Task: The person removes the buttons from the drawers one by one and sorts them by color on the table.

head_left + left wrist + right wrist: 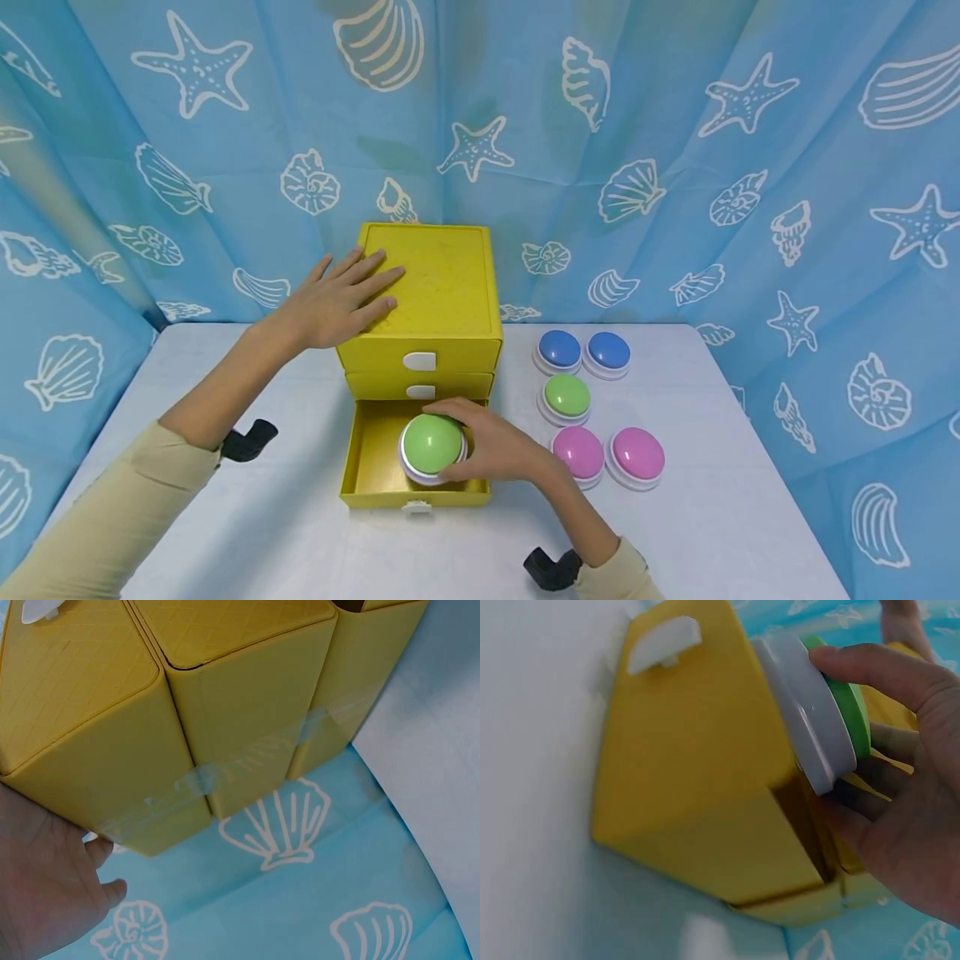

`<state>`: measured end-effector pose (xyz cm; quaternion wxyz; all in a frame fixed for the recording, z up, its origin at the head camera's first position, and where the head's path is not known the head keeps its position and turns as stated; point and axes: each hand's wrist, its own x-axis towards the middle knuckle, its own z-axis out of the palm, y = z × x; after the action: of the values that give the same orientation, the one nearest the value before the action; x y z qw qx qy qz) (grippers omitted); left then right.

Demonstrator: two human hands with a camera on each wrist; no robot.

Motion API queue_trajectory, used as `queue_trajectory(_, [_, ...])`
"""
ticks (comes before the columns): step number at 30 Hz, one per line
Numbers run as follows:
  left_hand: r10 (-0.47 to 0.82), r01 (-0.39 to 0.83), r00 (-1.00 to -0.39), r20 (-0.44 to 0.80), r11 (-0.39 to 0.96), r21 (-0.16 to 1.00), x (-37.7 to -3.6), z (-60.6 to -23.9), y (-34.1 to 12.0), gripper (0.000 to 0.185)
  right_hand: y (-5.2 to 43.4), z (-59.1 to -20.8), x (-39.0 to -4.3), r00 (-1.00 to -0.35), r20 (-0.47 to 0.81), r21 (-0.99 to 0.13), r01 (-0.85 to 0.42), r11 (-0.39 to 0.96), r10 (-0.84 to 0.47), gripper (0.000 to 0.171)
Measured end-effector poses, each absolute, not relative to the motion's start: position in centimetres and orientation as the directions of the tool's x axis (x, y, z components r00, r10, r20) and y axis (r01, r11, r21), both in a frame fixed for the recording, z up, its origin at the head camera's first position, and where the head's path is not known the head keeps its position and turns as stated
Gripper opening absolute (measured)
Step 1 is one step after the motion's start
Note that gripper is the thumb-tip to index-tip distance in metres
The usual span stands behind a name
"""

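From the head view, the right hand (498, 446) curls its fingers round the green button (431, 444), holding it over the open bottom drawer (369, 467). The left hand (333, 304) lies flat, fingers spread, on the yellow drawer chest (442, 292), likely steadying it.

Left wrist: only the chest's side (187, 735) and a palm edge show.

Right wrist: fingers (870, 664) pinch the button's rim (817, 727) above the drawer.

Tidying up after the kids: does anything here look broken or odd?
Yes: strips of clear tape run across the side of the yellow plastic drawer cabinet, bridging its drawers, which suggests a repair. Nothing else looks damaged or spilled.
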<state>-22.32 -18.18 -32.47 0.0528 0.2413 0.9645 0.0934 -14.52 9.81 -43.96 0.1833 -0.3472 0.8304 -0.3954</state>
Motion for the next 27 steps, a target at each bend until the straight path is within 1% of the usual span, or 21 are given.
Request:
queue_trajectory(3, [0.473, 0.452, -0.879, -0.063, 0.869, 0.202, -22.4, -32.4, -18.2, 0.063, 11.2, -43.3, -14.5, -0.71, -0.023, -0.791, -0.418, 0.447, -0.704, 0.075])
queue_trajectory(10, [0.472, 0.45, -0.879, -0.074, 0.871, 0.198, -22.5, -32.5, -18.2, 0.063, 14.5, -42.1, -14.6, -0.777, -0.04, -0.79, -0.361, 0.496, -0.628, 0.078])
queue_trajectory(13, [0.477, 0.456, -0.876, -0.073, 0.868, 0.199, -22.5, -32.5, -18.2, 0.063, 16.0, -41.8, -14.7, -0.796, -0.016, -0.791, -0.36, 0.494, -0.605, 0.077])
queue_trajectory(18, [0.481, 0.461, -0.874, -0.068, 0.865, 0.197, -22.5, -32.5, -18.3, 0.063, 18.6, -41.6, -15.1, -0.825, 0.012, -0.778, -0.363, 0.512, -0.566, 0.077])
queue_trajectory(21, [0.481, 0.46, -0.874, -0.069, 0.865, 0.2, -22.5, -32.5, -18.3, 0.063, 20.2, -41.6, -15.3, -0.852, -0.003, -0.771, -0.332, 0.543, -0.523, 0.078])
queue_trajectory(24, [0.482, 0.46, -0.874, -0.069, 0.863, 0.209, -22.5, -32.4, -18.3, 0.063, 22.0, -41.6, -15.6, -0.872, -0.01, -0.786, -0.295, 0.543, -0.489, 0.08])
queue_trajectory(27, [0.484, 0.461, -0.872, -0.07, 0.862, 0.212, -22.4, -32.4, -18.3, 0.063, 23.8, -41.8, -16.1, -0.885, -0.002, -0.789, -0.284, 0.545, -0.465, 0.08])
